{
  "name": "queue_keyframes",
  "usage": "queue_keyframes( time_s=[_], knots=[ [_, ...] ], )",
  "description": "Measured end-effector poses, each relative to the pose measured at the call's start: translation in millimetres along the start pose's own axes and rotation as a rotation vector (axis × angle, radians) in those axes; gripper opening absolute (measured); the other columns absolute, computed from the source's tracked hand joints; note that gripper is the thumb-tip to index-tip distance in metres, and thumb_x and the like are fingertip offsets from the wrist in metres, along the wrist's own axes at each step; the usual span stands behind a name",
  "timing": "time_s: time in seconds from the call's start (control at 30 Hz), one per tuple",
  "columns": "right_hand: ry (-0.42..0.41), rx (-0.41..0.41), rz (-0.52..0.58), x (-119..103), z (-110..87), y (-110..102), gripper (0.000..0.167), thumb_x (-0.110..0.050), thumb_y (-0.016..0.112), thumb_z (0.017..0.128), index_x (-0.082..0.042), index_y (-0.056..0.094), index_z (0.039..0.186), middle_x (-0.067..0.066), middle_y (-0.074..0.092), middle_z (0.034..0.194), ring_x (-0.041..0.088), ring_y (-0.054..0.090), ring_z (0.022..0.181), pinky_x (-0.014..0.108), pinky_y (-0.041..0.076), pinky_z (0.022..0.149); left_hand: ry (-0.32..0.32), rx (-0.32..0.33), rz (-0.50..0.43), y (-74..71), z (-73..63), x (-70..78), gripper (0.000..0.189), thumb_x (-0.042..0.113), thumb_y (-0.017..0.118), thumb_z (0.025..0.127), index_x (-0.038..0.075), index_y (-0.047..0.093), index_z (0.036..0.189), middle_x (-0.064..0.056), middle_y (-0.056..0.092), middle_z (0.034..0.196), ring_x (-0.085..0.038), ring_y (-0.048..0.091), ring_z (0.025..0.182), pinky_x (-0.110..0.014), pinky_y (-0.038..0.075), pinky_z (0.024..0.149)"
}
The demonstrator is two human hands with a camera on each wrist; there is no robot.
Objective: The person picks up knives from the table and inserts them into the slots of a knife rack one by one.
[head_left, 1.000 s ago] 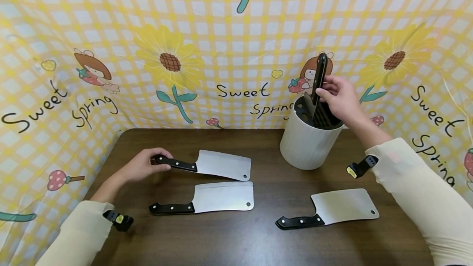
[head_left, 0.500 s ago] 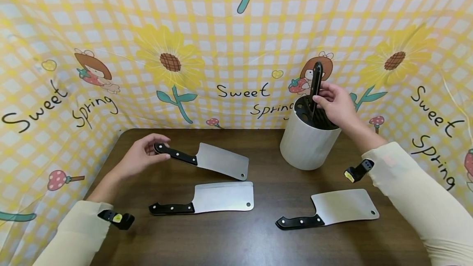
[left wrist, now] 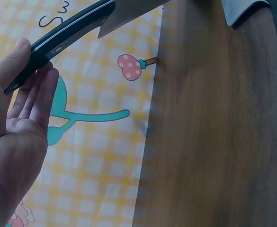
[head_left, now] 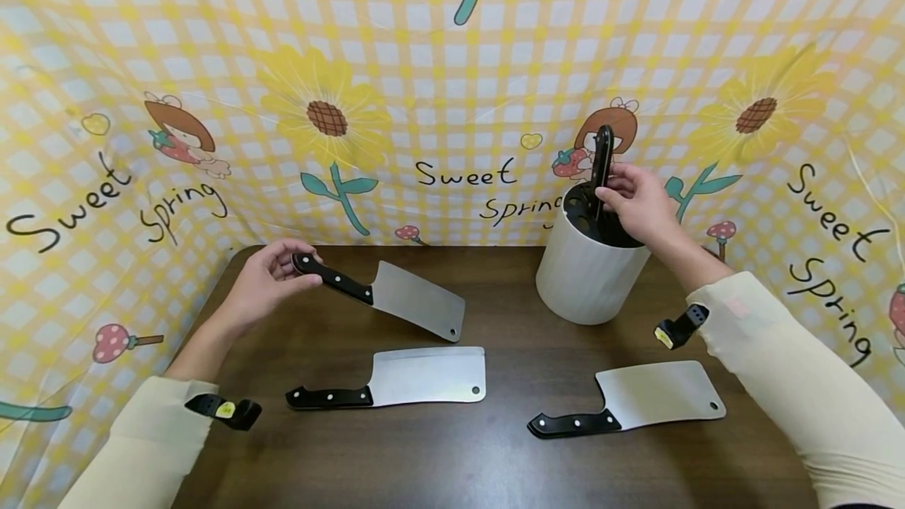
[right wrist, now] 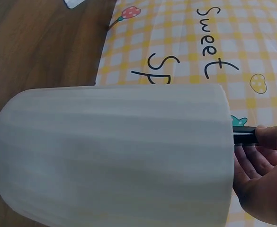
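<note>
My left hand [head_left: 265,287] pinches the end of a cleaver's black handle between thumb and fingers. That cleaver [head_left: 419,301] slants, handle end raised and blade tip low toward the table. In the left wrist view, thumb and fingertips meet on the handle [left wrist: 65,40]. At the back right, my right hand [head_left: 639,204] grips an upright black-handled knife [head_left: 602,159]. Its blade is hidden inside the white round knife block [head_left: 590,281], which has a black slotted top. In the right wrist view the block [right wrist: 114,151] covers most of the picture, with the hand at its rim.
A second cleaver [head_left: 427,375] lies on the brown table [head_left: 438,462] in front of the tilted one. Another cleaver [head_left: 661,393] rests at the right, before the block. A yellow checked cloth [head_left: 452,85] rises behind the table.
The left hand has risen with its cleaver, whose blade has gone from nearly flat to slanted. The right hand has moved down and slightly left, and the knife has sunk into the block.
</note>
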State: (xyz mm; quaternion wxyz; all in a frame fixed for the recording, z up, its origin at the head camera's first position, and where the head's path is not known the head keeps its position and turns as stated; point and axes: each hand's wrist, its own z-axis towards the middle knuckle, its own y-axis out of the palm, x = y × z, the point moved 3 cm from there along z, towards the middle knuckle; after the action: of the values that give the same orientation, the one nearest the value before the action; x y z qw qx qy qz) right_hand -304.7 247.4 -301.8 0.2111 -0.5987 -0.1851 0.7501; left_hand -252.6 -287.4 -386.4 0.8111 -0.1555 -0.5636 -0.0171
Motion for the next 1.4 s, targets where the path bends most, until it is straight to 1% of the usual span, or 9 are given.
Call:
queue_keyframes(
  time_s=[0.17, 0.3, 0.53, 0.6, 0.83, 0.97, 1.1, 1.23, 1.4],
  knots=[
    [0.015, -0.001, 0.011, 3.6, 0.7, 1.2, 0.041, -0.008, 0.058, 0.104, 0.008, 0.049, 0.141, 0.030, 0.061, 0.130, 0.010, 0.062, 0.100, 0.012, 0.053, 0.079, 0.007, 0.006, 0.017, 3.3, 4.7, 7.0, 0.035, -0.011, 0.074, 0.087, 0.001, 0.061, 0.118, -0.003, 0.069, 0.109, -0.008, 0.070, 0.094, -0.018, 0.056, 0.074],
    [0.024, -0.007, 0.016, 3.9, 1.4, 1.1, 0.043, -0.009, 0.057, 0.104, 0.008, 0.048, 0.143, 0.029, 0.060, 0.132, 0.014, 0.062, 0.105, 0.015, 0.054, 0.082, 0.011, 0.015, 0.015, 6.6, 9.2, 13.8, 0.036, -0.012, 0.074, 0.086, -0.001, 0.062, 0.118, 0.000, 0.070, 0.105, -0.007, 0.070, 0.092, -0.018, 0.056, 0.074],
    [0.038, -0.027, 0.011, 3.1, 1.4, 0.8, 0.045, -0.010, 0.056, 0.105, 0.007, 0.046, 0.145, 0.029, 0.058, 0.134, 0.024, 0.062, 0.113, 0.021, 0.055, 0.088, -0.021, 0.020, 0.010, 10.7, 13.8, 26.1, 0.038, -0.008, 0.076, 0.087, 0.013, 0.066, 0.116, 0.003, 0.068, 0.099, -0.006, 0.070, 0.091, -0.019, 0.057, 0.075],
    [0.038, -0.035, 0.013, 2.7, 1.1, 0.5, 0.044, -0.011, 0.056, 0.105, 0.007, 0.046, 0.145, 0.029, 0.058, 0.135, 0.025, 0.061, 0.114, 0.020, 0.055, 0.088, -0.019, 0.018, -0.001, 11.3, 15.3, 30.3, 0.037, -0.009, 0.075, 0.087, 0.013, 0.066, 0.116, 0.001, 0.068, 0.099, -0.007, 0.070, 0.091, -0.019, 0.057, 0.075],
    [0.041, -0.079, -0.001, 0.2, -0.1, -0.3, 0.044, -0.013, 0.054, 0.107, 0.005, 0.047, 0.146, 0.028, 0.055, 0.139, 0.034, 0.057, 0.124, 0.026, 0.054, 0.094, 0.020, 0.008, 0.014, 11.7, 22.5, 45.0, 0.036, -0.011, 0.075, 0.087, 0.009, 0.066, 0.116, 0.000, 0.070, 0.103, -0.007, 0.069, 0.091, -0.019, 0.057, 0.075],
    [0.054, -0.109, -0.035, -1.2, -1.1, -0.5, 0.044, -0.013, 0.052, 0.107, 0.005, 0.046, 0.148, 0.029, 0.055, 0.138, 0.037, 0.057, 0.124, 0.038, 0.051, 0.102, 0.054, -0.010, -0.006, 12.3, 27.2, 54.8, 0.038, -0.014, 0.072, 0.087, 0.010, 0.068, 0.116, 0.001, 0.071, 0.107, -0.007, 0.069, 0.092, -0.019, 0.057, 0.076],
    [0.070, -0.152, -0.113, -2.6, -3.3, -1.9, 0.041, -0.013, 0.052, 0.107, 0.004, 0.049, 0.145, 0.030, 0.056, 0.136, 0.041, 0.054, 0.127, 0.054, 0.042, 0.110, 0.081, -0.013, -0.020, 13.7, 30.3, 63.9, 0.041, -0.015, 0.072, 0.086, 0.010, 0.068, 0.118, 0.003, 0.072, 0.109, -0.008, 0.070, 0.093, -0.020, 0.057, 0.077],
    [0.079, -0.195, -0.134, -1.6, -5.8, -4.6, 0.046, -0.013, 0.050, 0.108, 0.004, 0.043, 0.150, 0.031, 0.053, 0.139, 0.043, 0.051, 0.131, 0.057, 0.038, 0.112, 0.090, -0.020, -0.026, 14.2, 32.9, 69.9, 0.041, -0.015, 0.073, 0.086, 0.010, 0.069, 0.119, 0.004, 0.071, 0.113, -0.008, 0.070, 0.093, -0.019, 0.057, 0.079],
    [0.058, -0.217, -0.117, -3.9, -8.2, -8.3, 0.053, -0.010, 0.048, 0.108, 0.004, 0.032, 0.156, 0.033, 0.048, 0.144, 0.044, 0.052, 0.130, 0.054, 0.042, 0.109, 0.140, -0.025, -0.019, 14.2, 37.3, 78.8, 0.042, -0.016, 0.072, 0.086, 0.007, 0.069, 0.120, 0.002, 0.071, 0.112, -0.008, 0.068, 0.088, -0.018, 0.056, 0.079]
  ],
)
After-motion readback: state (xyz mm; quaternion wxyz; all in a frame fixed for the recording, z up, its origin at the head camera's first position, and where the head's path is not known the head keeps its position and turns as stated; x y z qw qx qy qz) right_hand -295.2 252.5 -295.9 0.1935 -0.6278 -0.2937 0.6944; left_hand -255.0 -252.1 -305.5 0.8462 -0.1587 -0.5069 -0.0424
